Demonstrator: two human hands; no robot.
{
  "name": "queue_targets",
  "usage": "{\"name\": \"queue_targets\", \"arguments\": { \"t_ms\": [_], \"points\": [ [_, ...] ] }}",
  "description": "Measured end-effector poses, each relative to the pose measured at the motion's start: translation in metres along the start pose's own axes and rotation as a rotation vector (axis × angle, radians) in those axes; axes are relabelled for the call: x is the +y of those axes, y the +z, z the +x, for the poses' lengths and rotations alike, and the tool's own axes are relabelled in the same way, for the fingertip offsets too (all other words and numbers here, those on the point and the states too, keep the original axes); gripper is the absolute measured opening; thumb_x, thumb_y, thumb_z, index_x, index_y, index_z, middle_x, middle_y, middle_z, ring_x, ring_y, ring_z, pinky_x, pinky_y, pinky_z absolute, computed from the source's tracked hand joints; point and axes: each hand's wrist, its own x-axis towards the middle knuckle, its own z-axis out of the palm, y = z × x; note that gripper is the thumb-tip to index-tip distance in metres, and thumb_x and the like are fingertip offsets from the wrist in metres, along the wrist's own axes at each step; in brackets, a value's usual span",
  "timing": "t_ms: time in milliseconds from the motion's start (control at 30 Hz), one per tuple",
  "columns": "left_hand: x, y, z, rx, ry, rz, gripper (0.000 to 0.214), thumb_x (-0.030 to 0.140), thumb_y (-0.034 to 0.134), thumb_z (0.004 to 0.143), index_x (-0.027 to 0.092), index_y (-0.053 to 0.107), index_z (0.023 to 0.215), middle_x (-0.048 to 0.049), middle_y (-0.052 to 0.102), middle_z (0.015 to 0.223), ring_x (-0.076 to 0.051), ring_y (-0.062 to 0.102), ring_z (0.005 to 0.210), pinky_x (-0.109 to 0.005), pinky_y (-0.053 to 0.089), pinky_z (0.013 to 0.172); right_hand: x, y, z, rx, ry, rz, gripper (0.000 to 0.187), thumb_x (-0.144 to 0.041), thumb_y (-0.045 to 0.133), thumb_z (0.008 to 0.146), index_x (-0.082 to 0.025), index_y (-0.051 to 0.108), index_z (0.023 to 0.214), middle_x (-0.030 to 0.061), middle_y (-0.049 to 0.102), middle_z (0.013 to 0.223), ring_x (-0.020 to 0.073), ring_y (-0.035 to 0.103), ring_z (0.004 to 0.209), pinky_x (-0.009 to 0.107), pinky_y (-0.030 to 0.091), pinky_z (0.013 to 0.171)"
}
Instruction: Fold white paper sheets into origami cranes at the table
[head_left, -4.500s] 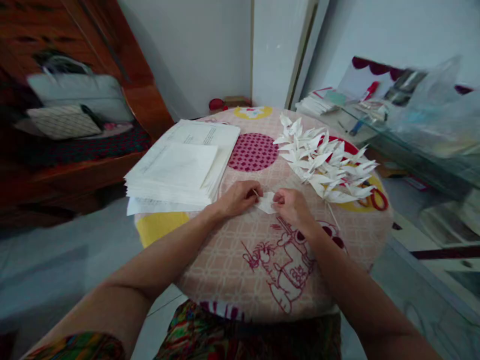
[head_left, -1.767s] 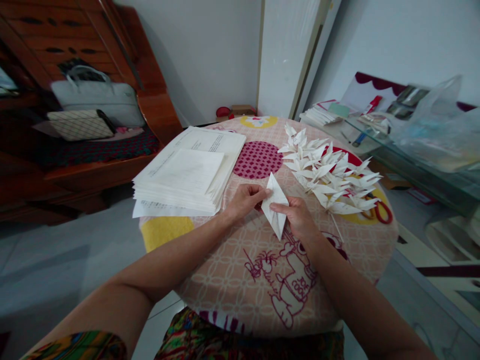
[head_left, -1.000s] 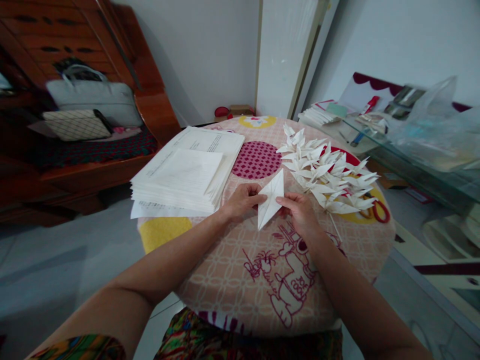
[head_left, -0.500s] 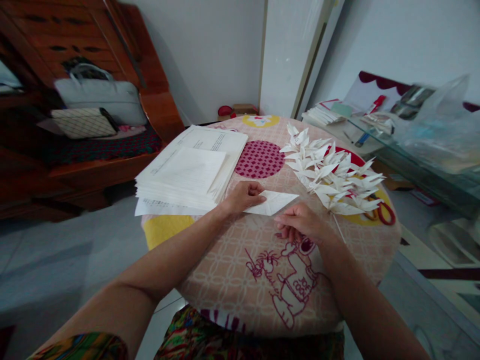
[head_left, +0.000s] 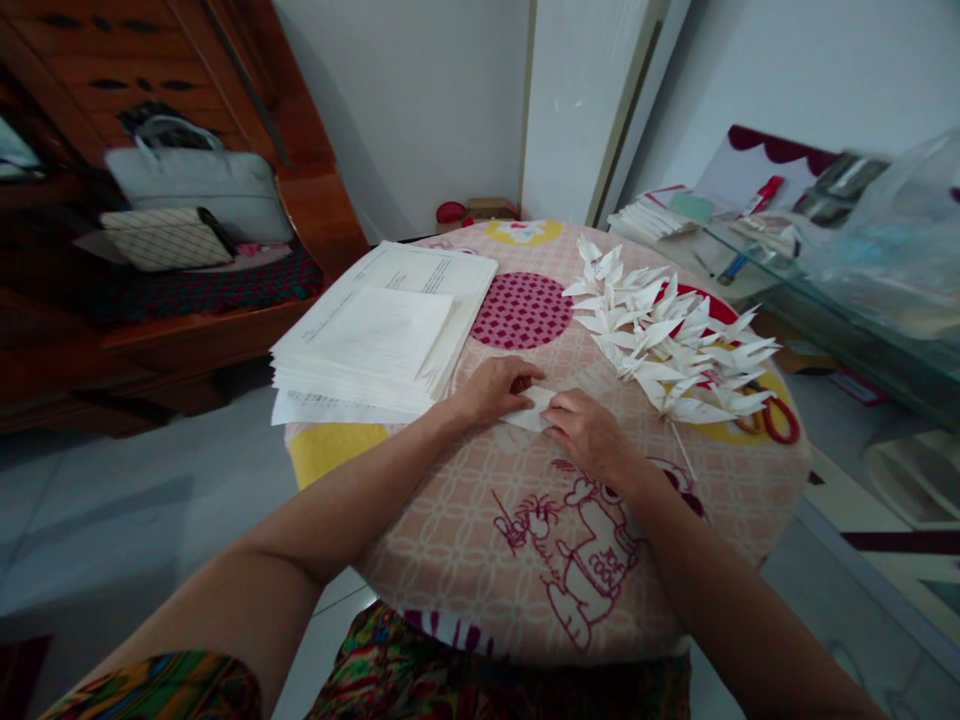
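Observation:
A small folded white paper piece (head_left: 531, 410) lies flat on the round table (head_left: 465, 540) with its pink patterned cloth. My left hand (head_left: 491, 388) presses on the paper's left end with bent fingers. My right hand (head_left: 589, 435) covers the paper's right part, fingers curled down onto it. Most of the piece is hidden under the two hands.
A thick stack of white sheets (head_left: 382, 330) sits at the table's left. A pile of several folded white paper cranes (head_left: 667, 335) lies at the right, over red scissors (head_left: 769, 420). A glass shelf with a plastic bag (head_left: 877, 240) stands right; bags (head_left: 187, 195) rest on a wooden bench left.
The folded paper was held up as a tall diamond, then laid flat on the cloth. My right hand has now moved onto it, and both hands press it down.

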Motion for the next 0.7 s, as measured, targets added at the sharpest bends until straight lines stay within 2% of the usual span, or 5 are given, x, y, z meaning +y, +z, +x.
{"name": "queue_targets", "arguments": {
  "t_ms": [100, 233, 467, 567, 700],
  "points": [
    [0.001, 0.0, -0.004, 0.003, 0.084, 0.046, 0.029, 0.005, 0.067, 0.071, 0.012, 0.072, 0.099, -0.0045, 0.068, 0.09, -0.012, 0.059, 0.076, -0.023, 0.045, 0.071, 0.0, -0.001, 0.0, -0.006, -0.033, -0.017, 0.013, -0.009, 0.061, 0.088, -0.018, 0.069, 0.084, 0.01, 0.064, 0.091, 0.0247, 0.056, 0.092, 0.038, 0.049, 0.081],
    [0.005, -0.002, -0.013, -0.028, 0.176, 0.015, 0.015, 0.004, 0.059, 0.081, 0.014, 0.07, 0.084, -0.0029, 0.067, 0.081, -0.012, 0.059, 0.075, -0.024, 0.046, 0.074, 0.004, -0.002, -0.001, 0.005, -0.061, -0.013, 0.014, -0.011, 0.06, 0.09, -0.018, 0.069, 0.082, 0.0084, 0.064, 0.089, 0.0231, 0.056, 0.09, 0.036, 0.048, 0.079],
    [0.009, -0.005, -0.026, -0.146, 0.236, 0.067, 0.012, 0.019, 0.07, 0.083, 0.013, 0.073, 0.093, -0.0062, 0.069, 0.092, -0.016, 0.064, 0.084, -0.026, 0.048, 0.074, 0.006, 0.0, -0.002, -0.018, -0.048, -0.013, 0.015, -0.013, 0.059, 0.092, -0.017, 0.07, 0.083, 0.009, 0.064, 0.089, 0.0223, 0.056, 0.088, 0.035, 0.047, 0.077],
    [0.005, 0.0, -0.029, -0.116, 0.233, 0.061, 0.01, 0.021, 0.071, 0.084, 0.014, 0.075, 0.089, -0.007, 0.069, 0.093, -0.017, 0.065, 0.086, -0.026, 0.049, 0.077, 0.006, 0.0, -0.001, -0.031, -0.044, -0.01, 0.018, -0.013, 0.057, 0.093, -0.016, 0.07, 0.081, 0.0093, 0.064, 0.087, 0.0221, 0.056, 0.087, 0.034, 0.045, 0.076],
    [0.005, 0.006, -0.035, -0.066, 0.224, 0.067, 0.014, 0.021, 0.069, 0.086, 0.017, 0.077, 0.097, -0.0066, 0.07, 0.096, -0.018, 0.065, 0.091, -0.027, 0.05, 0.079, 0.005, -0.002, 0.0, -0.027, -0.048, -0.006, 0.024, -0.015, 0.053, 0.096, -0.018, 0.07, 0.078, 0.0077, 0.062, 0.082, 0.021, 0.054, 0.083, 0.033, 0.044, 0.074]
  ]
}}
